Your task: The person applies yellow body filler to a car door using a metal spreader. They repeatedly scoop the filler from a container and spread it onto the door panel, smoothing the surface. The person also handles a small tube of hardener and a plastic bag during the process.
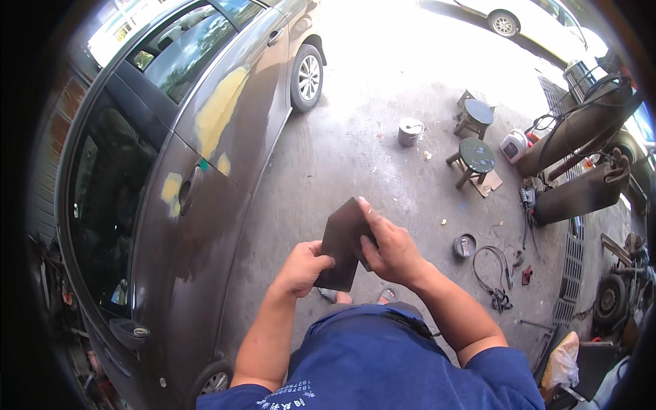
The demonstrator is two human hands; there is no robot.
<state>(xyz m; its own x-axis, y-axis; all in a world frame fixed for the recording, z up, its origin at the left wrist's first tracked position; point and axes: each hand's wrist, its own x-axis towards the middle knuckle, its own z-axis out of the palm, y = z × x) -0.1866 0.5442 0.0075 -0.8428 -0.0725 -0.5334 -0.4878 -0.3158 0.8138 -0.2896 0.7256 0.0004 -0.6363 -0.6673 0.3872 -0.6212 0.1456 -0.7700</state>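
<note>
In front of my waist I hold a dark, stiff-looking sheet of sandpaper (339, 239) between both hands. My left hand (301, 268) pinches its lower left edge, thumb on top. At the right edge, my right hand (394, 254) is closed on the sheet, its index finger lying along the upper corner. The sheet seems bent or folded near the right hand, though the fingers partly cover that spot. To my left stands a brown car (212, 232) with a long yellowish filler patch (222, 113) on its door panel and a smaller one (171, 193) by a door handle.
A white bucket (410, 132) and two small round stools (476, 156) stand ahead to the right. Nearer are a round tin (465, 246) and a looped cable (493, 270) on the concrete floor. Gas cylinders (581, 191) lean along the right side.
</note>
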